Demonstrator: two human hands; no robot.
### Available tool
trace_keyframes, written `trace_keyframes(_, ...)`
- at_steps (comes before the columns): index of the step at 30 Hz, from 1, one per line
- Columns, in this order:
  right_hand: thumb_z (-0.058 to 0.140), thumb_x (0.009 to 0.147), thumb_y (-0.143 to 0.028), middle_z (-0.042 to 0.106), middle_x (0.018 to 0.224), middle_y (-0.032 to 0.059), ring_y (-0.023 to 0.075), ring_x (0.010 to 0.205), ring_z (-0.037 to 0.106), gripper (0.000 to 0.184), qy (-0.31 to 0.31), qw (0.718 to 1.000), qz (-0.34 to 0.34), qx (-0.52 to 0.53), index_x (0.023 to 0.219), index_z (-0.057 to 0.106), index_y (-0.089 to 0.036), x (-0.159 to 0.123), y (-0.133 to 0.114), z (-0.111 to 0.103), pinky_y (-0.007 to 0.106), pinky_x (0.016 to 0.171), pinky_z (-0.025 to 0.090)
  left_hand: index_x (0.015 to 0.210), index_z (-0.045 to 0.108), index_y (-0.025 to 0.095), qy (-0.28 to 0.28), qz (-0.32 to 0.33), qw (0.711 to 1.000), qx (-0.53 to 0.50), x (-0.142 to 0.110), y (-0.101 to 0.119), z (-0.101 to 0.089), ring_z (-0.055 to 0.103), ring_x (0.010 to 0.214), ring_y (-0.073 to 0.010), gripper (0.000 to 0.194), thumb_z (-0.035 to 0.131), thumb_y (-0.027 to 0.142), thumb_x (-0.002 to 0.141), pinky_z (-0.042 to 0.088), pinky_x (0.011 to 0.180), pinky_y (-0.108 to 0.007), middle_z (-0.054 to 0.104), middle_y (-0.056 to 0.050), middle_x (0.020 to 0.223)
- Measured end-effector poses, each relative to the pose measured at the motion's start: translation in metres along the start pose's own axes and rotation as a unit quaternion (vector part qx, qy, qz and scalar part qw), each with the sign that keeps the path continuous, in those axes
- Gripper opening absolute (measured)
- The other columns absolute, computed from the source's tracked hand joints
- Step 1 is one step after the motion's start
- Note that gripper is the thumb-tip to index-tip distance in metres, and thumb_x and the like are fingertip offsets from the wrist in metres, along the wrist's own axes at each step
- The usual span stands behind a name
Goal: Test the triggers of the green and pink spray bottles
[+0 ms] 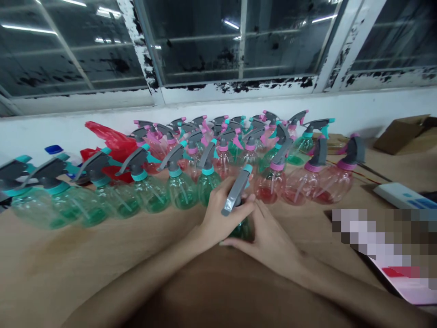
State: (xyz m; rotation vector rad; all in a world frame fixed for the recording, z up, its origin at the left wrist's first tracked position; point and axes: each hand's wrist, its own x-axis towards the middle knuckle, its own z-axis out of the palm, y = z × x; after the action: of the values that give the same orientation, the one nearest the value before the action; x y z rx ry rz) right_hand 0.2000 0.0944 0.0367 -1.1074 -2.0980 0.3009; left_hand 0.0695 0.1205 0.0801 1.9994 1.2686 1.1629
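Observation:
A green spray bottle [243, 230] with a grey trigger head and teal nozzle stands upright at the table's front, in both my hands. My left hand [218, 212] is wrapped around its neck, just under the spray head. Lower down, my right hand [269, 228] grips the bottle's body from the right, thumb near the base. Much of the bottle is hidden behind my fingers. Just beyond my hands are another green spray bottle [209, 184] with a teal collar and a pink spray bottle [269, 187] with a pink collar.
Several green bottles [150, 196] line the left; pink ones [332, 187] stand right, with more behind. A red plastic bag [114, 139] lies back left. Rightward are a cardboard box [406, 134], a white box-shaped item [403, 195] and a partly blurred flat panel [406, 284]. Windows [235, 41] rise behind.

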Motion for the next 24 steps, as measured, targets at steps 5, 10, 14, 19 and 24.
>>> trace_keyframes(5, 0.053, 0.077, -0.058, 0.056, 0.109, 0.0165, 0.0324, 0.101, 0.050, 0.065, 0.033, 0.995, -0.031, -0.088, 0.122, 0.046, -0.012, 0.011, 0.014, -0.006, 0.050, 0.084, 0.044, 0.121, 0.050, 0.022, -0.020, 0.021, 0.999, -0.026, 0.016, 0.000, -0.001, 0.059, 0.105, -0.0250, 0.046, 0.061, 0.032, 0.078, 0.048, 0.090, -0.041, 0.061, -0.009, 0.118)
trace_keyframes(10, 0.056, 0.077, -0.055, 0.057, 0.104, 0.0172, 0.0329, 0.099, 0.049, 0.060, 0.043, 0.982, -0.030, -0.183, 0.115, 0.051, -0.008, 0.028, 0.024, -0.013, 0.048, 0.082, 0.044, 0.137, 0.028, 0.027, -0.032, -0.012, 0.999, -0.025, -0.002, -0.002, -0.024, 0.039, 0.128, -0.0257, 0.063, 0.059, 0.034, 0.082, 0.034, 0.104, -0.047, 0.035, -0.008, 0.145)
trace_keyframes(14, 0.060, 0.076, -0.051, 0.060, 0.093, 0.0166, 0.0334, 0.093, 0.052, 0.052, 0.046, 0.972, -0.008, -0.228, 0.106, 0.053, -0.010, 0.043, 0.029, -0.015, 0.047, 0.075, 0.047, 0.123, 0.044, 0.026, -0.014, -0.076, 0.997, 0.000, -0.036, -0.003, -0.042, 0.050, 0.118, -0.0237, 0.037, 0.052, 0.032, 0.087, 0.040, 0.100, -0.045, 0.049, -0.006, 0.133)
trace_keyframes(19, 0.066, 0.073, -0.047, 0.062, 0.091, 0.0166, 0.0339, 0.094, 0.053, 0.054, 0.050, 0.968, 0.018, -0.247, 0.109, 0.051, -0.009, 0.057, 0.030, -0.013, 0.044, 0.068, 0.051, 0.106, 0.054, 0.028, -0.052, -0.140, 0.989, -0.007, -0.065, -0.014, -0.051, 0.062, 0.094, -0.0231, 0.021, 0.052, 0.032, 0.085, 0.054, 0.077, -0.033, 0.061, -0.002, 0.112)
trace_keyframes(24, 0.072, 0.068, -0.043, 0.063, 0.097, 0.0176, 0.0349, 0.097, 0.052, 0.055, 0.051, 0.963, 0.041, -0.260, 0.107, 0.053, -0.010, 0.067, 0.031, -0.010, 0.044, 0.063, 0.053, 0.098, 0.057, 0.026, -0.075, -0.161, 0.984, -0.014, -0.066, -0.024, -0.045, 0.062, 0.090, -0.0196, 0.014, 0.049, 0.029, 0.087, 0.053, 0.077, -0.034, 0.064, -0.003, 0.103)
